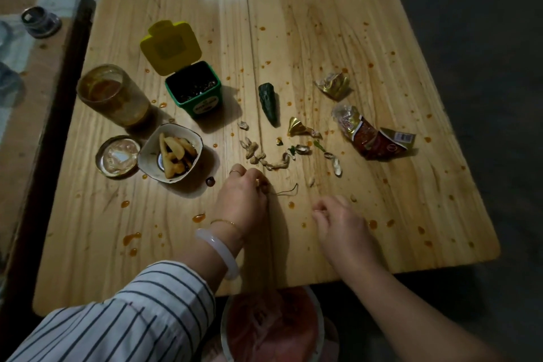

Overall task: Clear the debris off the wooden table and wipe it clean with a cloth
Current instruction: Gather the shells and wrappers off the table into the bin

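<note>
Just nearer than the green tub [194,94], peanut shells [264,156] lie scattered on the wooden table [338,23]. Nearer still, the left hand [244,197] bunches its fingertips on a small dark scrap [263,184]. Farther right of the tub, the right hand [338,220] curls its fingers; whether it holds anything is unclear.

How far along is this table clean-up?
Barely begun. Little looks done: peanut shells, wrappers, a green vegetable end and orange sauce drops lie on the wooden table. In hand: the left hand and right hand, fingers curled, seem to be picking up scraps near a bin below the edge. Left: remaining debris, then wiping; no cloth shows.
</note>
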Demonstrator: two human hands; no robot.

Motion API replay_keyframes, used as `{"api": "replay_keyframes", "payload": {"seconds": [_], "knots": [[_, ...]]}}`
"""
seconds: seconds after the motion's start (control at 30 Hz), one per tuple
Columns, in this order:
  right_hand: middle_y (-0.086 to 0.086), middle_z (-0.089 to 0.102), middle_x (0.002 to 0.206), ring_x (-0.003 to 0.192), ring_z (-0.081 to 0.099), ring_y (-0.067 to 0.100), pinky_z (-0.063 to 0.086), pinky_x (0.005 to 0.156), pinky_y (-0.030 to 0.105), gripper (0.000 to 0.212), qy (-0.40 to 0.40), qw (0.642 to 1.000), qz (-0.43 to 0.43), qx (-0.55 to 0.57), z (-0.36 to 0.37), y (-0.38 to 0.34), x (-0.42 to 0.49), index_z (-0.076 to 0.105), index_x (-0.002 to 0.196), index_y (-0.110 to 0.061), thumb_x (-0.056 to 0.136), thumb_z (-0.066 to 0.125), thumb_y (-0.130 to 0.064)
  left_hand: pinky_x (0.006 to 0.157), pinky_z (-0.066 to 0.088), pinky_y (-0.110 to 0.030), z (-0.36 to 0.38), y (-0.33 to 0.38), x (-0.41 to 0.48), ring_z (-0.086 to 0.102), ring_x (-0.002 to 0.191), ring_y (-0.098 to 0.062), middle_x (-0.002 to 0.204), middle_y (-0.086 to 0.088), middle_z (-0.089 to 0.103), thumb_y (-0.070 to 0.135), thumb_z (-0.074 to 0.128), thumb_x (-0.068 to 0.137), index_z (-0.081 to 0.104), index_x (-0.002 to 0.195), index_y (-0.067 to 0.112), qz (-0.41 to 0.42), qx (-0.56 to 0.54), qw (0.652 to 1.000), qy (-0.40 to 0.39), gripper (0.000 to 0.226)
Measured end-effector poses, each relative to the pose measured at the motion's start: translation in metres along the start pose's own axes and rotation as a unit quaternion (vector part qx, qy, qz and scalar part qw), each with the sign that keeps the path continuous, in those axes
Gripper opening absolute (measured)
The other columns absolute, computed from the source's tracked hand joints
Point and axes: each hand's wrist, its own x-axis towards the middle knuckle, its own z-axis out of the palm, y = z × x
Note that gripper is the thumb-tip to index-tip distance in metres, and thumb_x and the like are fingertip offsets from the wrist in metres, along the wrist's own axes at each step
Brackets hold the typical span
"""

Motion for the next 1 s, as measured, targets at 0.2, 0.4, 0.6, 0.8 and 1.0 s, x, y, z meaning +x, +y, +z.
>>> {"api": "replay_keyframes", "payload": {"seconds": [0.2,0.4,0.6,0.8,1.0], "knots": [[-0.006,0.050,0.105,0.080,0.051,0.005,0.042,0.067,0.018,0.007,0.039,0.996,0.069,-0.030,-0.019,0.043,0.000,0.067,0.096,-0.014,0.095,0.061,-0.015,0.077,0.043,-0.017,0.005,0.004,-0.003,0.047,0.089,-0.009,0.113,0.002,0.047,0.019,0.059,0.089,0.061,0.110,0.017,0.019,0.016,1.000,-0.009,0.021],[-0.005,0.054,0.093,0.074,0.051,0.005,0.051,0.062,0.027,0.011,0.023,0.996,0.066,-0.046,-0.020,0.043,-0.001,0.062,0.087,-0.020,0.096,0.058,-0.015,0.074,0.043,-0.017,0.009,0.005,-0.007,0.048,0.084,-0.009,0.103,0.004,0.049,0.020,0.060,0.088,0.064,0.100,0.015,0.029,0.031,0.999,-0.010,0.014],[-0.002,0.061,0.106,0.092,0.058,0.013,0.047,0.068,0.025,0.020,0.063,0.989,0.137,0.012,-0.022,0.040,0.016,0.057,0.116,-0.020,0.096,0.059,-0.016,0.070,0.042,-0.017,0.010,0.002,-0.016,0.051,0.083,-0.009,0.095,0.004,0.053,0.019,0.062,0.086,0.062,0.096,0.017,0.033,0.039,0.999,-0.019,0.010],[-0.001,0.059,0.087,0.071,0.053,0.011,0.037,0.051,0.023,0.014,0.059,0.986,0.139,-0.070,-0.024,0.033,0.041,0.067,0.105,-0.011,0.095,0.057,-0.013,0.079,0.054,-0.026,0.009,0.001,-0.024,0.057,0.088,-0.013,0.099,0.002,0.058,0.022,0.063,0.085,0.060,0.106,0.019,0.011,0.007,0.999,-0.030,0.021],[0.001,0.057,0.078,0.064,0.052,0.011,0.036,0.046,0.024,0.009,0.032,0.987,0.137,-0.082,-0.029,0.024,0.043,0.066,0.091,-0.007,0.092,0.057,-0.009,0.078,0.051,-0.022,0.006,0.002,-0.031,0.056,0.090,-0.013,0.103,0.000,0.058,0.023,0.062,0.087,0.067,0.107,0.017,0.006,-0.008,0.999,-0.040,0.021]]}}
